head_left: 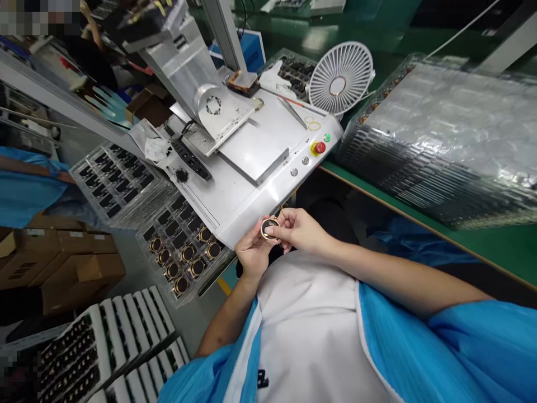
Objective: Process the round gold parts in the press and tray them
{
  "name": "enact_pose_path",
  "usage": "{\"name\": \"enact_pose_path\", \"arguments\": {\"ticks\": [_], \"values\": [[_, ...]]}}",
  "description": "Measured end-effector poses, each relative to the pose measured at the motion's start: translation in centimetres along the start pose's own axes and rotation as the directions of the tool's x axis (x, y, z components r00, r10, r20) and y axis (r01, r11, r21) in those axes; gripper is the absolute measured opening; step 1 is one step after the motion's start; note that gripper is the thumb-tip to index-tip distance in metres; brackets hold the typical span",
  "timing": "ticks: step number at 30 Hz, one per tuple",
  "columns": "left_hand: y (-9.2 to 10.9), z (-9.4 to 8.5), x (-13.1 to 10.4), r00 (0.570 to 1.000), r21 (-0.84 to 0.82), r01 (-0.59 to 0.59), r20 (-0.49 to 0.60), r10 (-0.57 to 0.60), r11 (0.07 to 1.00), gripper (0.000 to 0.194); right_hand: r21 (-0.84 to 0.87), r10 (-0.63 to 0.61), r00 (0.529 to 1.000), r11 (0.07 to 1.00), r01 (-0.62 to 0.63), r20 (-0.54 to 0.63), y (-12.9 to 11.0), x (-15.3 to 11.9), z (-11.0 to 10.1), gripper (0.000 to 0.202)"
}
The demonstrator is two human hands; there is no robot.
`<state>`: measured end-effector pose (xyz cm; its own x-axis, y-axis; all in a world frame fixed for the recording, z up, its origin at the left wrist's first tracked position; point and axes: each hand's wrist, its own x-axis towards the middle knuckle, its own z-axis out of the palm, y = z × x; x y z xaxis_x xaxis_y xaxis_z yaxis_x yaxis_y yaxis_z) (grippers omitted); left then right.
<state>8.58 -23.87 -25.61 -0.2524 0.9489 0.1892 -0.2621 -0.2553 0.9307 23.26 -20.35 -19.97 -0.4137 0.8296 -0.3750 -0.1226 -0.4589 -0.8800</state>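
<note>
Close to my body, in front of the white machine (247,215), my left hand (254,252) grips a round watch case (269,226) with a gold-coloured rim and a dark inside. My right hand (304,230) reaches in from the other side, its thumb and fingers closed at the case's edge and over its face. Whether those fingers also pinch a small part is hidden. To the left, a clear tray (165,254) carries several similar gold-rimmed round cases (187,253) beside dark square pieces.
The machine's front has a red stop button (319,148). Tweezers (293,112) and yellow rings (312,124) lie on its top, with a white fan (342,78) behind. Stacked clear trays (444,140) stand right. Cardboard boxes (75,257) and a co-worker's blue sleeve (29,190) are left.
</note>
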Motion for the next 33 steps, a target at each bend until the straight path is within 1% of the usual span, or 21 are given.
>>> {"name": "enact_pose_path", "arguments": {"ticks": [2, 3, 4, 5, 6, 8, 9, 11, 12, 14, 16, 17, 18, 20, 22, 23, 24, 25, 27, 33], "values": [[0.3, 0.4, 0.3, 0.998, -0.105, 0.019, -0.055, -0.025, 0.994, 0.045, -0.142, -0.077, 0.997, 0.987, 0.073, -0.017, -0.8, 1.2, -0.6, 0.058], [0.6, 0.6, 0.4, 0.997, -0.163, 0.045, -0.060, -0.056, 0.986, 0.043, -0.191, -0.109, 0.993, 0.977, 0.099, -0.041, -1.4, 2.1, -1.2, 0.055], [0.9, 0.6, 0.5, 0.994, -0.213, 0.084, -0.048, -0.096, 0.973, 0.040, -0.220, -0.144, 0.985, 0.968, 0.121, -0.092, -2.1, 3.0, -2.0, 0.053], [1.2, 0.5, 0.5, 0.990, -0.250, 0.131, -0.021, -0.141, 0.959, 0.038, -0.233, -0.181, 0.968, 0.962, 0.138, -0.172, -3.1, 4.1, -2.9, 0.050], [1.5, 0.4, 0.4, 0.984, -0.272, 0.175, 0.015, -0.178, 0.946, 0.035, -0.237, -0.211, 0.940, 0.960, 0.148, -0.269, -4.1, 5.2, -3.9, 0.046], [1.9, -0.1, 0.2, 0.973, -0.277, 0.230, 0.091, -0.213, 0.933, 0.032, -0.235, -0.234, 0.870, 0.962, 0.142, -0.433, -6.1, 7.3, -5.8, 0.038], [2.0, -0.3, 0.1, 0.971, -0.266, 0.230, 0.125, -0.203, 0.936, 0.032, -0.231, -0.225, 0.850, 0.965, 0.126, -0.476, -7.1, 8.2, -6.6, 0.034], [1.8, -0.7, 0.0, 0.974, -0.233, 0.177, 0.181, -0.137, 0.956, 0.038, -0.232, -0.196, 0.847, 0.969, 0.089, -0.494, -8.6, 9.3, -7.5, 0.031], [1.7, -0.8, 0.0, 0.976, -0.208, 0.133, 0.197, -0.092, 0.969, 0.042, -0.243, -0.204, 0.851, 0.966, 0.093, -0.483, -9.2, 9.5, -7.7, 0.031], [1.4, -0.8, -0.1, 0.981, -0.128, 0.028, 0.196, -0.003, 0.991, 0.051, -0.273, -0.255, 0.854, 0.952, 0.139, -0.454, -9.6, 9.3, -7.4, 0.034], [1.3, -0.8, -0.1, 0.983, 0.005, -0.075, 0.166, 0.073, 0.997, 0.058, -0.293, -0.309, 0.849, 0.936, 0.192, -0.429, -9.2, 8.2, -6.6, 0.034], [1.3, -0.7, -0.2, 0.982, 0.078, -0.117, 0.157, 0.104, 0.990, 0.060, -0.298, -0.325, 0.853, 0.931, 0.212, -0.408, -8.8, 7.4, -6.0, 0.034], [1.3, -0.7, -0.2, 0.979, 0.143, -0.153, 0.154, 0.131, 0.978, 0.063, -0.300, -0.332, 0.867, 0.927, 0.225, -0.373, -8.2, 6.5, -5.5, 0.034], [1.4, -0.6, -0.3, 0.974, 0.240, -0.196, 0.164, 0.159, 0.951, 0.069, -0.299, -0.313, 0.919, 0.924, 0.237, -0.239, -6.6, 4.5, -4.2, 0.038], [1.5, -0.5, -0.3, 0.972, 0.306, -0.201, 0.177, 0.152, 0.931, 0.076, -0.285, -0.244, 0.967, 0.934, 0.215, -0.070, -4.9, 2.4, -3.1, 0.044], [1.5, -0.4, -0.3, 0.973, 0.332, -0.196, 0.181, 0.142, 0.923, 0.078, -0.279, -0.199, 0.980, 0.941, 0.190, -0.004, -4.1, 1.5, -2.6, 0.046], [1.4, -0.4, -0.3, 0.974, 0.354, -0.192, 0.182, 0.134, 0.915, 0.078, -0.277, -0.159, 0.987, 0.947, 0.162, 0.033, -3.4, 0.8, -2.2, 0.047], [1.4, -0.4, -0.3, 0.974, 0.370, -0.191, 0.184, 0.130, 0.909, 0.078, -0.278, -0.132, 0.990, 0.950, 0.140, 0.048, -2.9, 0.2, -1.9, 0.047], [1.3, -0.3, -0.3, 0.972, 0.384, -0.203, 0.190, 0.138, 0.901, 0.076, -0.287, -0.109, 0.993, 0.951, 0.115, 0.039, -2.2, -0.5, -1.4, 0.045], [1.4, -0.1, -0.4, 0.962, 0.392, -0.250, 0.205, 0.181, 0.885, 0.072, -0.316, -0.099, 0.995, 0.944, 0.098, 0.014, -2.1, -0.6, -1.3, 0.038]]}}
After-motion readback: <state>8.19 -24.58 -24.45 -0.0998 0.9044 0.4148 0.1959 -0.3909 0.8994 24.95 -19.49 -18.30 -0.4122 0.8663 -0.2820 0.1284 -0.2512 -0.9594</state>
